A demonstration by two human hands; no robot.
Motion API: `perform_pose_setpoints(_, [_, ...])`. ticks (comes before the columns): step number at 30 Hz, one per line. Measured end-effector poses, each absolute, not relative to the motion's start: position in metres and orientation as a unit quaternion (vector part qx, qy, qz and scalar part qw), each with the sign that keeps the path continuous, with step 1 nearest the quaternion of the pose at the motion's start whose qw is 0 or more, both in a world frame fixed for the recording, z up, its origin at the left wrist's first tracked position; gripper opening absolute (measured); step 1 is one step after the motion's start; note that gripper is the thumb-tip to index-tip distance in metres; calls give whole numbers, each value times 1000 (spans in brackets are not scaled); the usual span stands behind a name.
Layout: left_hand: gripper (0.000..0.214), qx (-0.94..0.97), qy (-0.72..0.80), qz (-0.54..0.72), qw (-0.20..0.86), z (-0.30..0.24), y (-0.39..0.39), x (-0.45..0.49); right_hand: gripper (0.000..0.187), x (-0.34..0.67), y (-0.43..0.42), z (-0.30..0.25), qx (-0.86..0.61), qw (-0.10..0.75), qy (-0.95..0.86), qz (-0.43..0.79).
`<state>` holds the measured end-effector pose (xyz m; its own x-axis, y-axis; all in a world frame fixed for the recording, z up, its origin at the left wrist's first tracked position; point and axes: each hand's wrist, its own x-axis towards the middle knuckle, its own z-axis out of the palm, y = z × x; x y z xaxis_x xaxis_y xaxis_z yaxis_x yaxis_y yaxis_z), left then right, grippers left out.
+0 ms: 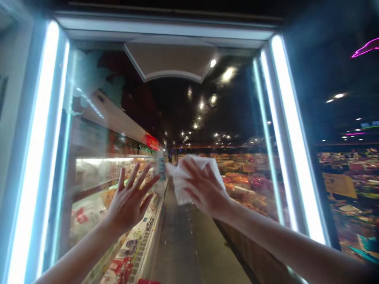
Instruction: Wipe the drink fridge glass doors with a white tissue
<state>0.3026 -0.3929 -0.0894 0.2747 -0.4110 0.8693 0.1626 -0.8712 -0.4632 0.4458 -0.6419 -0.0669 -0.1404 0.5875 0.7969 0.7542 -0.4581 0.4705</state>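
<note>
My left hand (pixel 130 197) is raised in front of a glass pane (pixel 183 114), with its fingers spread and nothing in it. Whether its fingertips touch the glass I cannot tell. To its right, my right hand (pixel 209 189) lies over a crumpled white cloth (pixel 185 189), holding it flat toward the pane. Motion blurs the right fingers a little. Parts of the cloth show above, left of and below that hand.
Bright light tubes (pixel 38 142) (pixel 296 138) run up both sides of the pane. A lit chilled display case (pixel 118 252) with packaged goods is on the left. A walkway (pixel 180 240) runs down the middle, and produce displays (pixel 349 189) stand on the right.
</note>
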Motion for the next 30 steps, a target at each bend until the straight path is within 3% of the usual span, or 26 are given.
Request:
perform_pose_setpoints(3, [66,-756,39,-617,215,-79,-365,285,58,436,-622,-32,-638,130,-447,-613])
perform_pose_setpoints(5, [68,-753,19,-625,206,-81,-345,272,64,424,-608,-39,-617,99,-496,-603])
perform_pose_setpoints(8, [70,-749,23,-626,215,-91,-318,255,43,408,-590,-61,-562,-6,-621,-546])
perform_pose_setpoints(10, [72,-743,19,-631,220,-92,-302,246,30,404,-579,-48,-540,-33,-639,-547])
perform_pose_setpoints(15, [77,-714,0,-667,215,-80,-275,234,53,393,-534,31,-568,59,-508,-645])
perform_pose_setpoints(18, [78,-706,19,-672,222,-84,-267,232,61,375,-506,8,-567,16,-538,-624])
perform_pose_setpoints(22, [75,-696,33,-679,231,-93,-262,232,49,360,-484,-9,-570,-73,-589,-568])
perform_pose_setpoints(27, [72,-687,28,-687,233,-87,-262,236,70,357,-465,52,-624,32,-469,-624])
perform_pose_setpoints(30, [70,-683,20,-693,230,-87,-263,237,74,353,-457,40,-587,-5,-524,-617])
